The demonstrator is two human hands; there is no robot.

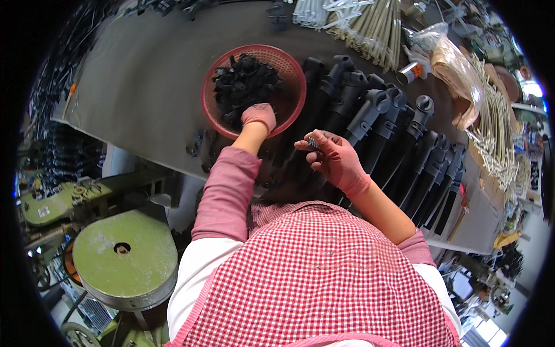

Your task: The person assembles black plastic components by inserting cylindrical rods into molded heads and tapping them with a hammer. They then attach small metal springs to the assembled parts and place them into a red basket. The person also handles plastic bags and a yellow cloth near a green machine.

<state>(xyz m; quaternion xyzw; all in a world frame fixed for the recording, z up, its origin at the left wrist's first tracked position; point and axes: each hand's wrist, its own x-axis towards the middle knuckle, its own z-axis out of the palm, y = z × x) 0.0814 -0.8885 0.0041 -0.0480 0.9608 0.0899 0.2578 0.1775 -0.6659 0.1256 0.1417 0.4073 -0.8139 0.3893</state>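
So left hand (259,115) is down in the red basket (215,75) closing on small black parts (245,81) while right hand (332,159) pinches a tiny piece ready over the black tubes (399,144)

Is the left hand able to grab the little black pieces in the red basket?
Probably yes: the left hand is already down inside the red basket, right on the black pieces, with nothing covering them.

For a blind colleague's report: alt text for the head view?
A person's gloved left hand reaches into a red basket of small black parts, while the gloved right hand pinches a small piece above a row of long black tubes on a grey table.
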